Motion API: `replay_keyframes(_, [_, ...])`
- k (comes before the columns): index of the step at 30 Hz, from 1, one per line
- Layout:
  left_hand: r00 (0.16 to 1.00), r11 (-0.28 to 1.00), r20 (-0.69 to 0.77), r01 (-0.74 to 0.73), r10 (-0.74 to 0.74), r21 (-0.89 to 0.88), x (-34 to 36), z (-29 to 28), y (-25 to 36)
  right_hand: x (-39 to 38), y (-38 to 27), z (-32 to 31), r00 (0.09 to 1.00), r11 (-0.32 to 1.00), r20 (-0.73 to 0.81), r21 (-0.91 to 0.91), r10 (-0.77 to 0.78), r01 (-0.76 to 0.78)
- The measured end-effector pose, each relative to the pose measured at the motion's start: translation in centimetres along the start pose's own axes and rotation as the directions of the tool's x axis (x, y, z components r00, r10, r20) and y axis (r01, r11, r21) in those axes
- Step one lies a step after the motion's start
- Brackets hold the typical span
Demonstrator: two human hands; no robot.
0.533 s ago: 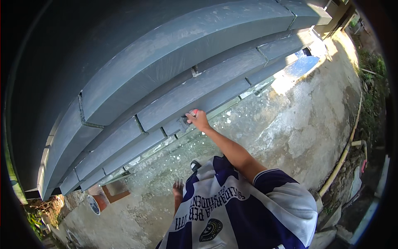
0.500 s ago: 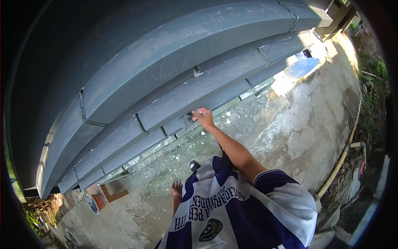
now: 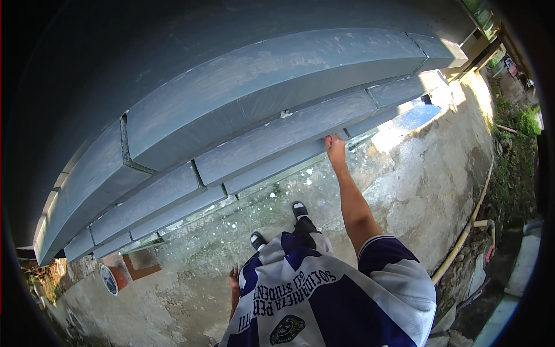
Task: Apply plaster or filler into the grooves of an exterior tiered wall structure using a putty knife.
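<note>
My right hand [image 3: 335,149] is closed at the lowest grey course of the wall, fingers wrapped round what looks like a paintbrush [image 3: 329,140]. Only its red end shows; the head is hidden against the wall. Grey-painted ledges [image 3: 277,139], split by dark vertical joints, step outward above the hand. Down at my left side hangs my left hand [image 3: 233,276], its fingers a little apart and nothing visible in them.
A round orange-and-white bucket [image 3: 110,280] lies beside a brown square-edged piece [image 3: 143,269] at the left. The concrete ground [image 3: 399,179] is rough and spotted with white. A yellowish pipe [image 3: 465,240] runs along the right, and a blue patch [image 3: 419,117] lies at the wall's far end.
My right hand has slid to the right along the lowest course, taking the red-ended tool with it. Both my feet now show; the left hand still hangs at my side.
</note>
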State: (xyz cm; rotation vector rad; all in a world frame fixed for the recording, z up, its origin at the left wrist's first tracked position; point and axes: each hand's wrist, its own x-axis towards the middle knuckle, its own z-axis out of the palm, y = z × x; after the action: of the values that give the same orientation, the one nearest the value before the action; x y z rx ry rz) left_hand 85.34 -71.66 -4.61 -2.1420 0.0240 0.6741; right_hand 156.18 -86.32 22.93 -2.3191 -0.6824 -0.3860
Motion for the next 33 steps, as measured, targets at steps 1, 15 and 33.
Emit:
replay_keyframes(1, [0.998, 0.993, -0.049, -0.033, 0.038, 0.11, 0.7, 0.0, -0.5, -1.1, -1.4, 1.5, 0.998, 0.999, 0.044, -0.009, -0.039, 0.04])
replay_keyframes(15, [0.691, -0.848, 0.659, -0.125, 0.298, 0.515, 5.3, -12.3, -12.5, -3.4, -1.2, 1.3, 0.829, 0.52, 0.082, 0.744, 0.553, -0.42])
replay_keyframes(33, [0.972, -0.816, 0.134, -0.235, -0.193, 0.529, 7.5, -7.3, -0.5, -3.2, -11.3, 4.6, 0.926, 0.825, 0.313, 0.565, -0.212, -0.002])
